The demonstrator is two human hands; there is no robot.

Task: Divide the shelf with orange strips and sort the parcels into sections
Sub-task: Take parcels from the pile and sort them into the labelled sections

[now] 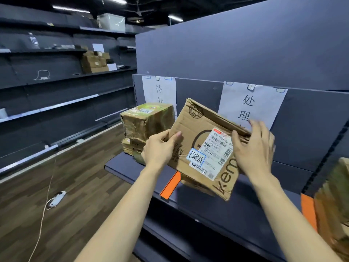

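Dark shelf [217, 208] boarding fills the lower centre of the frame, and just above it both hands carry one flat cardboard parcel [190, 140] tilted, its long axis running from upper left to lower right. The left hand [160, 148] pinches its left edge while the right hand [253, 148] curls over its upper right edge. Beyond, an orange strip [171, 184] under the parcel splits off the stacked parcels [147, 125] at left; open room lies rightward, below the paper sign [251, 104].

Right parcel [334, 205] blurred, edge-cut; left sign [159, 91] part hidden.
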